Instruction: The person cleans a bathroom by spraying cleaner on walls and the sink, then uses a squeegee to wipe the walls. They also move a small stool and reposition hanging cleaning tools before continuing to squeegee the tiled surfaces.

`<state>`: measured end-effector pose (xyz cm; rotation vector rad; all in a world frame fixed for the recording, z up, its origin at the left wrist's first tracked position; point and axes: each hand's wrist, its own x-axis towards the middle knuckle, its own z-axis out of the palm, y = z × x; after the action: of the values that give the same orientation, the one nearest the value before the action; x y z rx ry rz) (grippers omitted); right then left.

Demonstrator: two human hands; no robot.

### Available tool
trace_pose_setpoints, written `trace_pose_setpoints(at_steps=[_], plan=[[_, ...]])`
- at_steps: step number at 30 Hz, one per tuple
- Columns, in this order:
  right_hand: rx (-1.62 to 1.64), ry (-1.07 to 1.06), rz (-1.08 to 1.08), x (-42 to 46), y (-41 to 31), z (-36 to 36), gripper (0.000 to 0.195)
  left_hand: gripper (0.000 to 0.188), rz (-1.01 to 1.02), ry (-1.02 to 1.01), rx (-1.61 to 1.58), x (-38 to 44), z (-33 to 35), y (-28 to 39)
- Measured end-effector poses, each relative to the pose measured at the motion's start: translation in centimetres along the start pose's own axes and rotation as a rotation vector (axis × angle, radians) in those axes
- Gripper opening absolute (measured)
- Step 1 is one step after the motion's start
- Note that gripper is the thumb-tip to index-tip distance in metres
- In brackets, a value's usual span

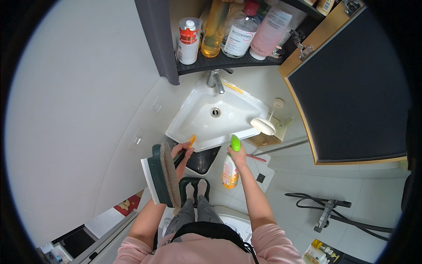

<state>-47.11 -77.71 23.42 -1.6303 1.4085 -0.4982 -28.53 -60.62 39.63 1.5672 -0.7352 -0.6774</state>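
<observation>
My left hand (pixel 182 152) grips the handle of a window cleaning squeegee (pixel 161 175), black with an orange end. Its dark green head, with a brown fuzzy pad and a white blade edge, hangs beside my left forearm. My right hand (pixel 238 155) is closed around the neck of a spray bottle (pixel 230 173) with a green head, a white body and an orange lower part. Both hands are at the front edge of a white corner washbasin (pixel 197 122). At its back stands a chrome faucet (pixel 216 82); the drain (pixel 215 112) is in its middle.
Several bottles stand on a dark cabinet shelf (pixel 227 65) above the basin. The mirror cabinet's door (pixel 346 99) hangs open at right. A white oval holder (pixel 262 126) juts over the basin's right rim. Below are a black bin (pixel 202 161), a metal rod (pixel 283 148) and a shower mixer (pixel 325 215).
</observation>
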Motion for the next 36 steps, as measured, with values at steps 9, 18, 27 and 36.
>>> trace_pose_setpoints(at_steps=[9, 18, 27, 36], plan=[[0.380, -0.058, -0.046, 1.2, -2.6, -3.0, 0.032, 0.012, 0.049, 0.019, 0.041, 0.0, 0.8, -1.0], [0.305, 0.253, -0.015, 1.5, -0.7, -2.0, 0.031, 0.013, -0.008, -0.121, 0.132, 1.6, 1.6, -1.2], [0.193, 0.344, -0.095, 1.9, -1.2, -2.3, 0.032, 0.012, 0.023, -0.156, 0.111, 2.5, 2.4, -2.1], [0.120, 0.093, -0.449, -1.7, -7.0, -2.6, 0.043, 0.009, 0.055, -0.131, 0.018, 3.7, 3.2, -4.8]])
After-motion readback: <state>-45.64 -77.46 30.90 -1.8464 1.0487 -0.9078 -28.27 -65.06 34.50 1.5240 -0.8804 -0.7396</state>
